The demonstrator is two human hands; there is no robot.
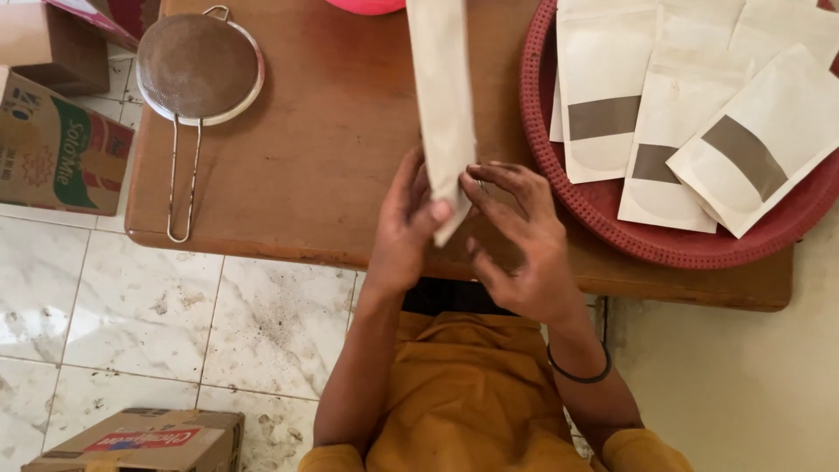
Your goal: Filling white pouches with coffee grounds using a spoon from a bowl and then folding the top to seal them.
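A long white paper pouch (443, 96) stands edge-on above the wooden table (323, 166), and both my hands hold its near end. My left hand (404, 229) pinches it from the left with the thumb on top. My right hand (520, 240) touches its right side with spread fingers. To the right, a red round tray (594, 205) holds several flat white pouches (682, 140) with grey window strips. A black band circles my right wrist.
A metal mesh strainer (199, 70) lies on the table's left end, handle toward me. Cardboard boxes sit on the marble tile floor at left (61, 149) and bottom left (144, 441). A pink object (367, 5) peeks in at the top edge.
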